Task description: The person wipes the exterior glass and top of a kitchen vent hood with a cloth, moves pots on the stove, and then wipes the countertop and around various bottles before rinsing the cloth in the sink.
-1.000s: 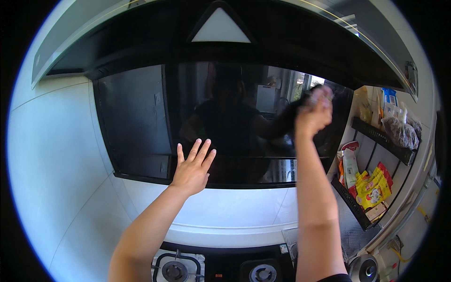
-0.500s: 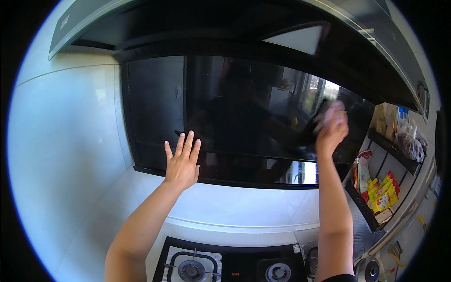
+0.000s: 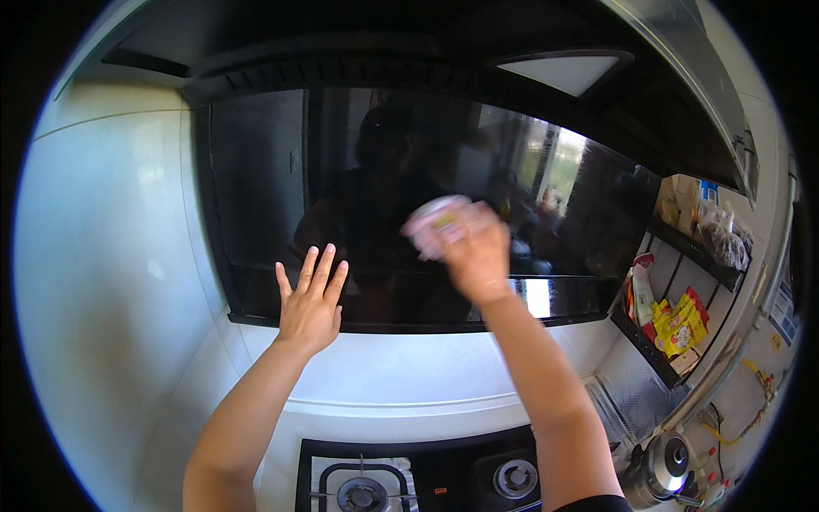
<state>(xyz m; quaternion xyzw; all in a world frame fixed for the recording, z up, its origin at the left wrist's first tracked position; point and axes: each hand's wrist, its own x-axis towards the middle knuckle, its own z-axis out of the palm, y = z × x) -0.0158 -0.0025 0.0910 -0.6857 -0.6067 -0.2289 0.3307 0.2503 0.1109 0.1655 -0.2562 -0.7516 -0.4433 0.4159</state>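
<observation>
The right hand [image 3: 479, 247] is bent around a pink cloth [image 3: 435, 226], fingers closed over its near side, with most of the cloth standing out beyond them to the left. The cloth is in front of the middle of the black panel [image 3: 264, 230] and seems to lie against it. The left hand [image 3: 309, 299], fingers straight and spread, is at the panel's lower left part, back of the hand showing; it has hold of nothing visible and looks flat on the surface.

The cloth should be light, soft and limp, folding easily; bunching its middle under the palm and fingers would give the surest hold. The panel looks stiff and slick, so the cloth would probably slide readily over it.

Above the panel is the dark hood [image 3: 384, 43] with its pale light [image 3: 563, 75]. To the panel's right is a rack [image 3: 699, 258] bearing a clear bag [image 3: 723, 239] and a yellow packet [image 3: 682, 322]. Below the panel is the hob [image 3: 444, 461], and below its right end a pot [image 3: 667, 465].

Blur hides the cloth's edges and the right fingertips; whether it is damp cannot be told. Reflections muddle the panel, and the frame cuts off the hob's near side.
</observation>
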